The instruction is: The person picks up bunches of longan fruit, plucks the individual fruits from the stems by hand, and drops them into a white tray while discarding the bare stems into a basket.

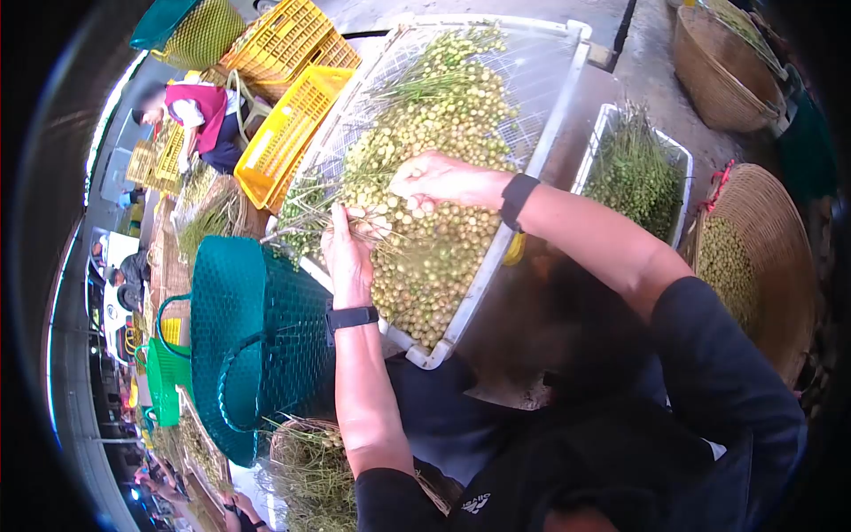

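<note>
A white mesh-bottomed tray [541, 133] in front of me holds a thick layer of small round yellow-green fruits [443, 257]. Over the tray's left side, my left hand [348, 253] is closed around a bunch of thin fruit stems [306, 217], with twigs sticking out on both sides. My right hand [434, 180] is just above the fruits, to the right of the left hand. Its fingers are curled together, and what they hold, if anything, is hidden. More loose green stems [425, 84] lie on the fruits at the tray's far end.
A teal woven basket [226, 310] stands left, beside stems with fruit [315, 470]. Yellow crates [284, 133] are beyond it. At right are a white bin of stemmed fruit [629, 168] and wicker baskets [780, 257]. Another person [208, 115] bends at far left.
</note>
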